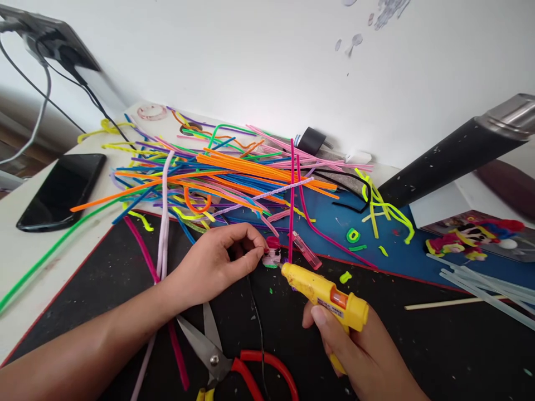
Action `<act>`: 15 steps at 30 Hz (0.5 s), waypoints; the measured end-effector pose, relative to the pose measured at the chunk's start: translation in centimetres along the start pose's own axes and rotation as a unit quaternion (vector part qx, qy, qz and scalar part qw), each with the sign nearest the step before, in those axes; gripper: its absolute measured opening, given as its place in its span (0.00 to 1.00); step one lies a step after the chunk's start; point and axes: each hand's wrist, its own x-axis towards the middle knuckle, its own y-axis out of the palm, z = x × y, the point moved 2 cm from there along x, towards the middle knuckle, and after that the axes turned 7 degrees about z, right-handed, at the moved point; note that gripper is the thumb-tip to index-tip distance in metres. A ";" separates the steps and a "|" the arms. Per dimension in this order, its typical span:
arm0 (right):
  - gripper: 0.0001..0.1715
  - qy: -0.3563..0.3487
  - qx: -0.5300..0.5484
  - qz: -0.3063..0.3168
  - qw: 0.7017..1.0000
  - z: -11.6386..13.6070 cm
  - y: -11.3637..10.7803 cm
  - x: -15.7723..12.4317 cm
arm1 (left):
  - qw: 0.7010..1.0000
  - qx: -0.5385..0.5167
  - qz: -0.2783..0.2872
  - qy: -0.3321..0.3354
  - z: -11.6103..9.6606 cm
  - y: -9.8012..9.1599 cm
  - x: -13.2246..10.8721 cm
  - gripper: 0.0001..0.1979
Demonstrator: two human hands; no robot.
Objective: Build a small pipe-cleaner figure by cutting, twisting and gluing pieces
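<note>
My right hand (346,345) is wrapped round the handle of a yellow hot glue gun (320,292), whose nozzle points left. My left hand (221,262) is closed, thumb and forefinger pinching a small craft piece (272,256) with dark red, pale pink and green parts; its exact form is too small to make out. The glue gun's tip is right beside this piece, and I cannot tell whether they touch. Below my left hand lie open scissors (215,359) with red handles. A thin black cord (257,317) runs down past them.
A heap of coloured pipe cleaners (234,172) spreads along the back. A pink box cutter (306,250) lies behind the glue gun. At left is a black phone (62,189). Translucent glue sticks (480,284), a black flask (451,159) and a colourful pipe-cleaner figure (468,236) are at right.
</note>
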 end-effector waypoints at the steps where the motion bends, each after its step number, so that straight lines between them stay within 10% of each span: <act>1: 0.37 -0.006 -0.002 0.006 1.000 -0.3 0.0 0.1 | 1.000 -0.001 0.000 0.001 0.0 0.0 0.0 0.07; 15: 0.36 -0.039 0.156 -0.034 0.986 0.7 -0.4 0.1 | 1.000 0.012 -0.005 0.025 -0.3 0.0 0.1 0.10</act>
